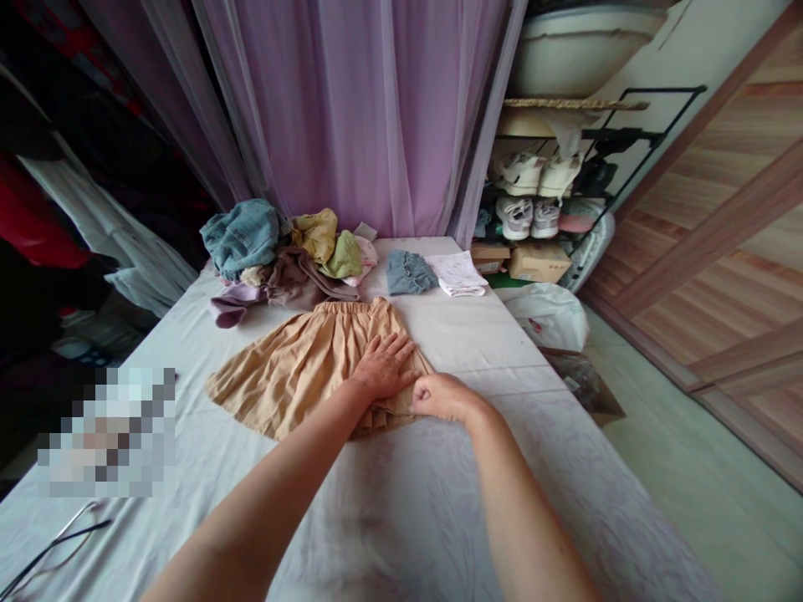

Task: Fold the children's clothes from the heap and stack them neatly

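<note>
A tan pleated skirt (pixel 294 359) with a gathered waistband lies spread on the bed sheet, its waist pointing away from me. My left hand (pixel 386 365) rests flat on the skirt's right half, fingers spread. Just right of it, my right hand (pixel 442 396) is closed at the skirt's lower right edge, fingers curled in a pinch on the fabric. The right part of the hem is bunched in small folds below my left hand.
Behind the skirt sits a heap of crumpled clothes with blue denim (pixel 242 238) on top. Beside it lie a folded blue-grey garment (pixel 409 272) and a folded white cloth (pixel 461 274). A shoe rack (pixel 590 134) stands right, a purple curtain (pixel 351 109) behind. Glasses (pixel 56 539) lie front left.
</note>
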`<state>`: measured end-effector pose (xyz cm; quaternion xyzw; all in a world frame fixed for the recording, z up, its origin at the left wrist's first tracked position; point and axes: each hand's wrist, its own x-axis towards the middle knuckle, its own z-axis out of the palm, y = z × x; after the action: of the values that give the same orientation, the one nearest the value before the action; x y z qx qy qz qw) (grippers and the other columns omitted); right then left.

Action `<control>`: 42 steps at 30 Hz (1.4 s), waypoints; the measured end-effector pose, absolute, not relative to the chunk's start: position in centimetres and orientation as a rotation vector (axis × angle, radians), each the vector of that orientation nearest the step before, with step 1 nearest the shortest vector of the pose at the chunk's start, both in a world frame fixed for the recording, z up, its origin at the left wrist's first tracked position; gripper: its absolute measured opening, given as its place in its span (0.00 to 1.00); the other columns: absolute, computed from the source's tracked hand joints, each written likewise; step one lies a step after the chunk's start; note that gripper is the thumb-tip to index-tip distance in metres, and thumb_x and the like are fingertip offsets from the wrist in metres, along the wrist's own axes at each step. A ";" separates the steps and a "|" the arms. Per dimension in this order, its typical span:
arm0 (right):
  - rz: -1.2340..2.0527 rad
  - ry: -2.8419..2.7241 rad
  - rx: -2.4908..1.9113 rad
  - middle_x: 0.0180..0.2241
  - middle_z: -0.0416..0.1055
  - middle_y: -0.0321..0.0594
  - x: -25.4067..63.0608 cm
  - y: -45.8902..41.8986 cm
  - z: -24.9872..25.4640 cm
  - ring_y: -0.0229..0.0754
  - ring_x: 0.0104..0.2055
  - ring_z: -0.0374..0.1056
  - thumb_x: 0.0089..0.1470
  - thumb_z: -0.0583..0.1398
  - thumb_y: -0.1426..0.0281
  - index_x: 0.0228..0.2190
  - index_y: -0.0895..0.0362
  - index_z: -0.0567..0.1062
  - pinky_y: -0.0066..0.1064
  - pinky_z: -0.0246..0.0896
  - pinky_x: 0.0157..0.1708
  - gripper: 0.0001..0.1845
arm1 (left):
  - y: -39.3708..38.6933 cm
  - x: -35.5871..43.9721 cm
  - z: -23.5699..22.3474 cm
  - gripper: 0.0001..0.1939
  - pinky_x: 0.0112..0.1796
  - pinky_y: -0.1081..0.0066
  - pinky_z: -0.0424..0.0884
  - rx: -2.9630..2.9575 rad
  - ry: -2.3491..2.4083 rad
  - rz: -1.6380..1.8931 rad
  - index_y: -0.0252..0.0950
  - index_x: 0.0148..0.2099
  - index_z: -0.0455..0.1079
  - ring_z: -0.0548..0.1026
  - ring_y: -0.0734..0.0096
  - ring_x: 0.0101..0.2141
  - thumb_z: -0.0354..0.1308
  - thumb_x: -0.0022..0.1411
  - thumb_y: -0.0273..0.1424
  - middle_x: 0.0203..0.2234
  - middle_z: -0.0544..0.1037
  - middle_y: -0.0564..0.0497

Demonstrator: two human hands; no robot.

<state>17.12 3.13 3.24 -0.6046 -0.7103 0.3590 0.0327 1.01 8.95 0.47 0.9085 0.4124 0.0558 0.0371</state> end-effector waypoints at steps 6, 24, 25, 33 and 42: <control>1.389 -1.771 -1.741 0.18 0.66 0.29 18.5 2.3 2.8 0.32 0.22 0.60 0.46 0.61 0.65 0.25 0.57 0.72 0.23 0.50 0.23 0.07 | 8.0 0.9 1.0 0.31 0.64 0.50 0.48 2.798 1.282 0.126 0.39 0.68 0.55 0.52 0.57 0.66 0.43 0.69 0.48 0.67 0.57 0.45; 0.909 -0.980 -1.516 0.26 0.68 0.35 19.6 1.4 0.7 0.36 0.25 0.62 0.45 0.55 0.47 0.31 0.53 0.65 0.26 0.56 0.24 0.22 | 2.1 1.4 0.6 0.32 0.63 0.46 0.50 2.699 1.357 0.333 0.40 0.66 0.58 0.57 0.54 0.65 0.44 0.67 0.50 0.65 0.62 0.45; 0.818 -1.025 -1.557 0.27 0.69 0.37 19.6 1.4 0.6 0.38 0.28 0.64 0.47 0.54 0.49 0.31 0.53 0.66 0.28 0.59 0.28 0.21 | 2.0 1.4 0.6 0.32 0.63 0.46 0.50 2.700 1.361 0.335 0.40 0.67 0.58 0.57 0.54 0.65 0.44 0.67 0.50 0.65 0.62 0.45; 0.593 -1.596 -1.871 0.28 0.76 0.37 19.3 0.3 1.4 0.41 0.32 0.70 0.51 0.58 0.58 0.33 0.53 0.74 0.29 0.58 0.34 0.13 | 1.9 1.2 0.4 0.32 0.63 0.44 0.50 2.703 1.344 0.331 0.42 0.68 0.56 0.55 0.53 0.65 0.41 0.68 0.51 0.66 0.60 0.46; 0.297 -1.801 -1.851 0.32 0.76 0.36 19.4 0.3 0.1 0.39 0.33 0.68 0.47 0.57 0.74 0.34 0.53 0.75 0.28 0.56 0.33 0.11 | 2.0 1.6 1.2 0.30 0.62 0.42 0.48 2.647 1.365 0.205 0.45 0.66 0.59 0.53 0.52 0.66 0.42 0.68 0.50 0.66 0.58 0.46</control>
<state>19.35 0.28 0.07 -0.6862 -0.6674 0.1099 0.2676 1.61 2.01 1.19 0.8839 0.4560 0.0686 0.0782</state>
